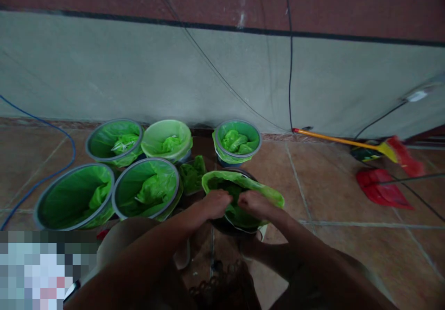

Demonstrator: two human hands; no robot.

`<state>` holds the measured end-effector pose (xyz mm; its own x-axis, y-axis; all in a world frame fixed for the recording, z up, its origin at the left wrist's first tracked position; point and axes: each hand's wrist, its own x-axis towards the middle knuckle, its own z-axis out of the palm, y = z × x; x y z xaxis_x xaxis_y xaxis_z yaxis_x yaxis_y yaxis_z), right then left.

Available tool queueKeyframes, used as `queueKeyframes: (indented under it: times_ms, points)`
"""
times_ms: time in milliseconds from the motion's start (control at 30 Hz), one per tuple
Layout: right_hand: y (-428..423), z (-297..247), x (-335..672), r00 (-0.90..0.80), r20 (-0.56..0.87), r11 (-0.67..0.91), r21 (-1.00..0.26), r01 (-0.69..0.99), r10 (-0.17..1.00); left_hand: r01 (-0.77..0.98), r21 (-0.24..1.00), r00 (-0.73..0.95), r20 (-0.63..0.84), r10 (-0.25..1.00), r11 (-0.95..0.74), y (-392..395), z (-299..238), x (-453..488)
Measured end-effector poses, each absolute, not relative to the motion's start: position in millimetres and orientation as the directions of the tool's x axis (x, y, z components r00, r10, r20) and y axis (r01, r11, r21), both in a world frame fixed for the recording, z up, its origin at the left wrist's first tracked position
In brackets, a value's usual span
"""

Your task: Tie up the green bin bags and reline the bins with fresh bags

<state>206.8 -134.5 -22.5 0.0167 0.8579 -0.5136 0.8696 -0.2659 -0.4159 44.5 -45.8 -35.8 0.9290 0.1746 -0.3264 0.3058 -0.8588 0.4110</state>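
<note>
A green plastic bin liner is spread across the mouth of a dark bin between my feet. My left hand is closed in a fist at the left part of the liner. Close beside it, my right hand is also closed, over the liner's right part. Both fists appear to grip the liner, though the plastic inside the fingers is hidden. A crumpled piece of green plastic lies just left of the bin.
Several lined bins stand near the wall, among them a grey-rimmed bin and a large bin. On the right are a broom and a red dustpan. A blue hose runs at the left.
</note>
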Motion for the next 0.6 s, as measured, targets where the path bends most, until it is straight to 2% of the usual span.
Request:
queueKeyframes:
  times_ms: [67, 200, 333, 467, 600]
  points:
    - [-145, -29, 183, -0.049, -0.563, -0.228, -0.411, 0.883, 0.825, 0.398, 0.408, 0.893, -0.378, 0.245, -0.822, -39, -29, 45]
    - [-160, -44, 154, -0.025, -0.654, -0.246, -0.319, 0.915, 0.756, 0.527, 0.368, 0.822, -0.448, 0.35, -0.766, -35, -22, 45]
    - [-163, -59, 150, -0.026, -0.69, -0.269, -0.316, 0.91, 0.723, 0.486, 0.376, 0.845, -0.431, 0.316, -0.789, -38, -23, 45]
    - [-161, -68, 148, -0.005, -0.742, -0.384, -0.353, 0.853, 0.67, 0.434, 0.386, 0.876, -0.394, 0.28, -0.814, -40, -25, 45]
    - [-155, -69, 149, -0.062, -0.741, -0.412, -0.438, 0.799, 0.668, 0.418, 0.39, 0.885, -0.381, 0.269, -0.82, -38, -24, 45]
